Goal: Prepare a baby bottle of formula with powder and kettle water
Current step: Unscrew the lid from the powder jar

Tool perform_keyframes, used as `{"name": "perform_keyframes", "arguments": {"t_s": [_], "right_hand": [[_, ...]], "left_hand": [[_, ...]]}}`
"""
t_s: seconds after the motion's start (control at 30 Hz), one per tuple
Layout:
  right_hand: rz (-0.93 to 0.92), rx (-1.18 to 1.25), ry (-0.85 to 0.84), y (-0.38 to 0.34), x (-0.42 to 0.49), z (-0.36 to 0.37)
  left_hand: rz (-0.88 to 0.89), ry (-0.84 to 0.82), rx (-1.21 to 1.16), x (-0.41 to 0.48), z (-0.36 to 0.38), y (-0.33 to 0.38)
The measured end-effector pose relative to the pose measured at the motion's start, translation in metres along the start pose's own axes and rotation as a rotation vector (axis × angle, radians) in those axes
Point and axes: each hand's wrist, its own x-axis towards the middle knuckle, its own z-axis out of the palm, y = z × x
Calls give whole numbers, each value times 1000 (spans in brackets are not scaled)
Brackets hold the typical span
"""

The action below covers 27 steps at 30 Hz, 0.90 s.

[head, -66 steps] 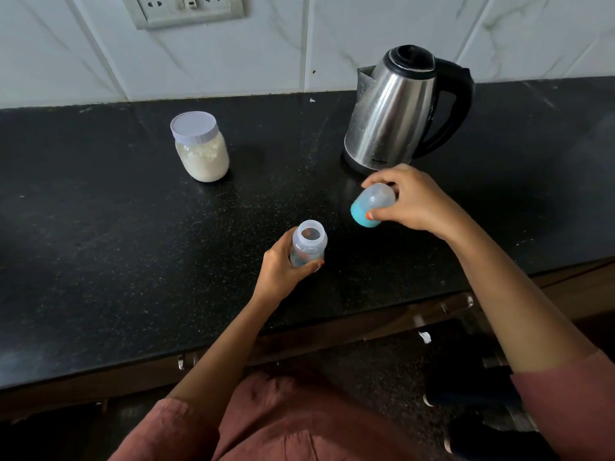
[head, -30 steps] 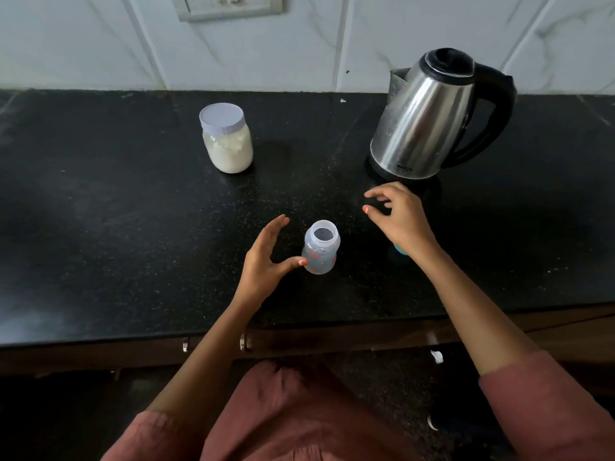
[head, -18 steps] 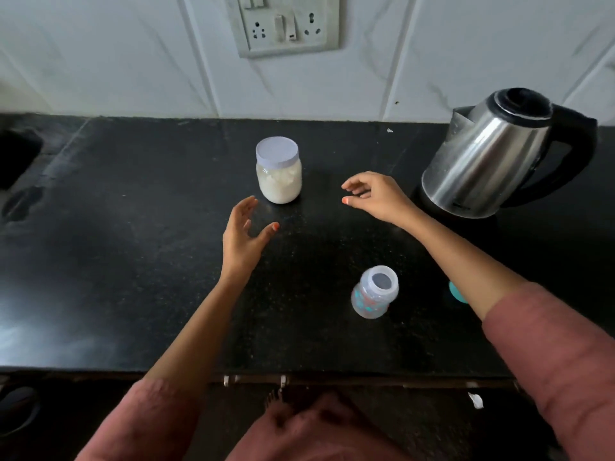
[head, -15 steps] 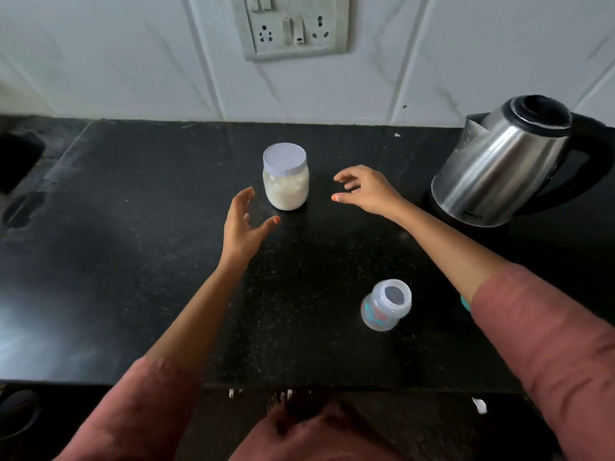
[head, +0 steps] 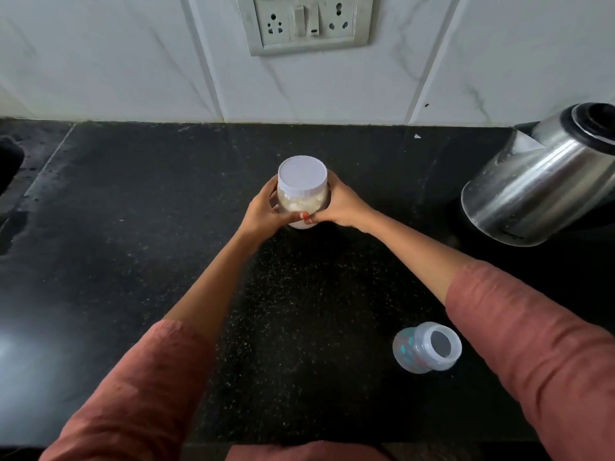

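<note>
A clear jar of white formula powder with a pale screw lid stands on the black counter, in the middle of the view. My left hand grips its left side and my right hand grips its right side, thumbs meeting in front. The lid is on. The small baby bottle, uncapped, mouth open, stands near the front right by my right sleeve. The steel kettle with a black lid sits at the right edge. The bottle's teal cap is hidden behind my right arm.
A white tiled wall with a socket plate backs the counter. A sink edge shows at the far left. The counter's front edge runs along the bottom of the view.
Both hands let go of the bottle and its cap, reached forward to the jar and closed around it. My view shifted left and closer to the wall.
</note>
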Motion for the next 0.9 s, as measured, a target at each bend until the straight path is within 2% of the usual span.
{"name": "perform_keyframes", "arguments": {"t_s": [0.27,0.5,0.67,0.9], "right_hand": [[-8,33,47,-15,-23,-5],[-59,19,22,-41,-86,-1],[-71,49,23,-49,-137,20],[-63,101,73,-34,-183,63]], "left_hand": [[55,13,37,-18,-3,19],[90,-13,31,-83,-7,48],[80,-55,12,-138,-12,55],[-1,-67,-6,-190,-11,28]]}}
